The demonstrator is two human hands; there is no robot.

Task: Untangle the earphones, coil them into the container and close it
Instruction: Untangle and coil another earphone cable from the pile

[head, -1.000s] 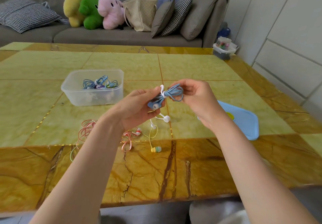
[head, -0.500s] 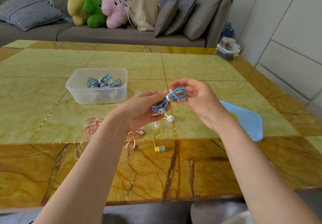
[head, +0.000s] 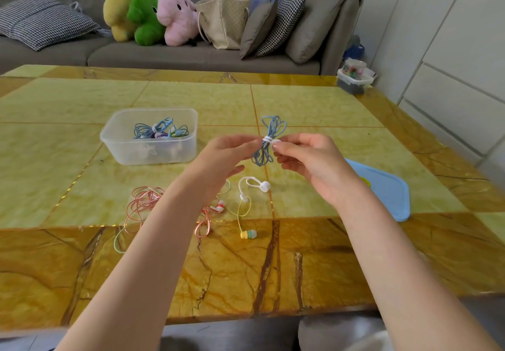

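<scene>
The tabletop point(head: 314, 104) carries a clear container point(head: 149, 136) toward its left side, lid off, with coiled earphones inside. The blue lid point(head: 388, 192) lies flat near the right edge. Loose pink earphones point(head: 142, 203) and yellow earphones point(head: 247, 230) lie tangled near the front edge, a white cable tie point(head: 259, 185) just beside them. The right hand point(head: 314, 165) pinches the blue earphone bundle point(head: 269, 140) at its white wrap, above the tabletop centre. The left hand point(head: 221, 156) has relaxed fingers touching the bundle; whether it grips cannot be determined.
</scene>
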